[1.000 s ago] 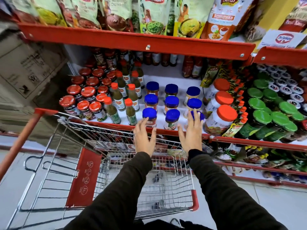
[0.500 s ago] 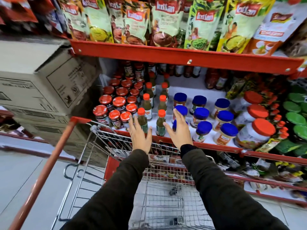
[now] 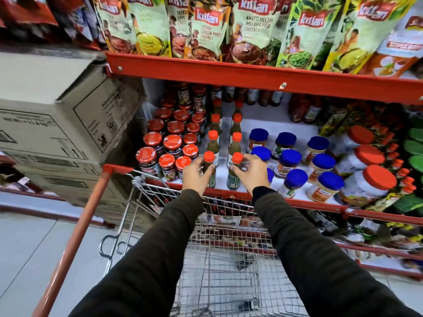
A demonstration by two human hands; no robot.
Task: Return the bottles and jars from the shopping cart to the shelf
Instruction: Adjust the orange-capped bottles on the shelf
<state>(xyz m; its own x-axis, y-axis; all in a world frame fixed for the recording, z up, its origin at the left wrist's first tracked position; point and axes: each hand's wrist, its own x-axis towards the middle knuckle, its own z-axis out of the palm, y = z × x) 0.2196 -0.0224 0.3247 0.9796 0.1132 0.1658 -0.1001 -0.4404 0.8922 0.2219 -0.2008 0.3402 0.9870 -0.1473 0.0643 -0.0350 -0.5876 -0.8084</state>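
Two green sauce bottles with orange caps stand at the front edge of the shelf [image 3: 231, 195]. The left hand [image 3: 196, 175] wraps its fingers around the left bottle [image 3: 208, 168]; the right hand [image 3: 251, 173] grips the right bottle [image 3: 235, 170]. Red-lidded jars [image 3: 168, 145] crowd the left, blue-lidded jars [image 3: 295, 179] the right. The shopping cart [image 3: 219, 259] sits below.

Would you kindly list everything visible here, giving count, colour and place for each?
Small green sauce bottles with orange caps: two rows, middle shelf centre.
Dark jars with red lids: many, shelf left.
Blue-lidded jars: about ten, shelf right of centre.
Large orange-lidded tubs: three, further right.
Green printed pouches: several, top shelf.
Brown cardboard boxes: stacked, left.
Wire shopping cart with red handle: one, below; contents unclear.
Left hand: grip on front-left bottle.
Right hand: grip on front-right bottle.
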